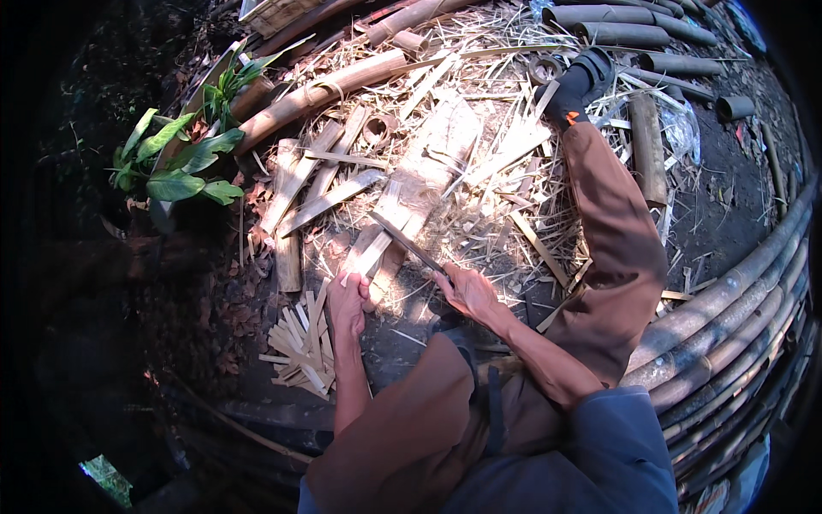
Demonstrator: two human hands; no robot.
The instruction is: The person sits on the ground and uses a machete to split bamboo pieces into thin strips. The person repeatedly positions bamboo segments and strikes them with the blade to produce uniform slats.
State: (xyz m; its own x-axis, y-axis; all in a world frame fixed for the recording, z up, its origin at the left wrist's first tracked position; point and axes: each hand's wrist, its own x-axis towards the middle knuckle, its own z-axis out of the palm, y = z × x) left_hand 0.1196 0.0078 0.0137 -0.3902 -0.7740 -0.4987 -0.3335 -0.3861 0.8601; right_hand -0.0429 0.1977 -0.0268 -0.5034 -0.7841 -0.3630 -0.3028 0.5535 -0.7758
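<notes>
My left hand (pixel 348 305) is closed around the lower end of a pale bamboo strip (pixel 371 254), which slants up and away from it. In my right hand (pixel 471 294) is a knife (pixel 401 237), its long dark blade reaching up to the left and lying across the strip; its handle is mostly hidden by my fingers. Beneath the strip's far end lies a broad, worn wooden block (pixel 435 163). Beside my left wrist, a pile of short split bamboo strips (pixel 301 349) rests on the ground.
Shavings (pixel 514 94) cover much of the ground. A thick bamboo pole (pixel 321 92) and a leafy plant (pixel 184 158) are at the far left. My outstretched leg (pixel 612 231) bounds the right side; long bamboo poles (pixel 728 317) lie beyond it. Cut bamboo tubes (pixel 625 34) sit at the far right.
</notes>
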